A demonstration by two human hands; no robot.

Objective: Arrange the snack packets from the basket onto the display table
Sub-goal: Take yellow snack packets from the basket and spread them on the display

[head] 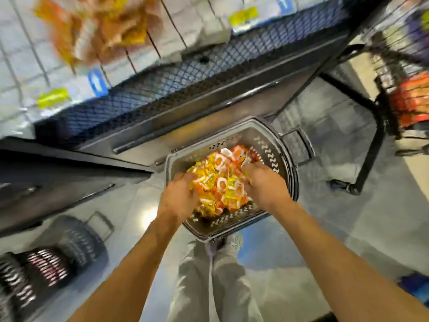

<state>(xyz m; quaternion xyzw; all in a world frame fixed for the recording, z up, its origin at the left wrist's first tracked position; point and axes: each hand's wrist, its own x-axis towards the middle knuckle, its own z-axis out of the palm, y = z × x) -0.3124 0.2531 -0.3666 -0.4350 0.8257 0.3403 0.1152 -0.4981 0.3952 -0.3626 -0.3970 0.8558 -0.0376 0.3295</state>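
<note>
We judge this to be the pick-up step. The grey basket (267, 145) stands on the floor (325, 205) at the foot of the display table (185, 73), and it holds a heap of yellow and orange snack packets (222, 180) that fills most of its middle and far side.

The left hand (180, 194) is plunged into the heap by the basket's left edge, fingers curled down into the packets. The right hand (264, 182) is in near the right wall, fingers likewise curled and closing on a bunch. Both seem to be gathering a double handful, though the fingertips are buried and we cannot count what they hold.

On the table top, toward its far left, a blurred orange and yellow pile looks like packets already laid out, so we take the task to be partly done, with much left in the basket.

Next, we think, comes a firm squeeze from both sides and a lift clear of the rim, then up over the table's mesh front. Loose slippery packets may spill from the bunch.

A second basket (76, 238) sits on the floor to the left, and a trolley (411, 101) stands to the right.
</note>
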